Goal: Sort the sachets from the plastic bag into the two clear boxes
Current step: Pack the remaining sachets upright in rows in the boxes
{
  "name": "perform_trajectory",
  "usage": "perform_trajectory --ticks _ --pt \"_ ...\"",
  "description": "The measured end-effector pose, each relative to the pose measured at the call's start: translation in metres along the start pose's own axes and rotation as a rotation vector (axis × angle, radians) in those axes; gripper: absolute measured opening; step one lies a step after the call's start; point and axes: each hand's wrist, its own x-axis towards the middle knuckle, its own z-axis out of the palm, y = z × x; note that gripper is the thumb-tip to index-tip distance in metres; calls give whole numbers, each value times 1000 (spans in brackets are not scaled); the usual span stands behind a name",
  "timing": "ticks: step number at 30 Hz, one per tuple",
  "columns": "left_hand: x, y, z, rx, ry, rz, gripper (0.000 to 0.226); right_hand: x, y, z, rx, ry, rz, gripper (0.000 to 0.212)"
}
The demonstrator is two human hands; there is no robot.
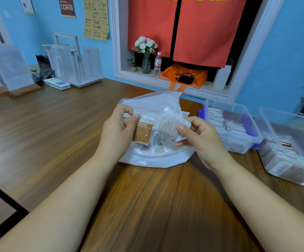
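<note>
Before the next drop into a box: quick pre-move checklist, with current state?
1. Left hand has a firm hold on the brown sachet: ok, pinched above the plastic bag.
2. Right hand has a firm hold on the white sachets: ok, though blurred.
3. How many sachets the right hand holds: cannot tell.
4. Near box open and holding brown sachets: ok.
5. Far box open and holding white sachets: ok.
6. Way from the hands to the boxes free: ok, only bare table between.
</note>
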Motion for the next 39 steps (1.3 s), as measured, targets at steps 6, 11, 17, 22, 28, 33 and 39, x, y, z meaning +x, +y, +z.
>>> perform_trajectory --ticks 6,11,17,22,28,33,39 --pt "-9 7 12 -56 -184 -64 18 1 2 15 -250 -68 -13 12" --pt "-9 5 9 63 -314 -26 13 3 9 13 -401 7 -50 23" --pt "-1 -4 -1 331 -43 34 19 6 23 7 -936 -300 -130 19" --pt "-2 -5 0 324 -67 56 18 14 21 9 -1184 -490 -69 56" --pt "-4 -7 5 343 -104 89 15 16 16 13 -1224 -553 -31 61" --pt "-3 -7 2 291 -34 84 19 10 12 16 -1012 -404 -50 59" --pt "-3 -9 1 222 21 58 27 9 7 11 -642 -219 100 23"
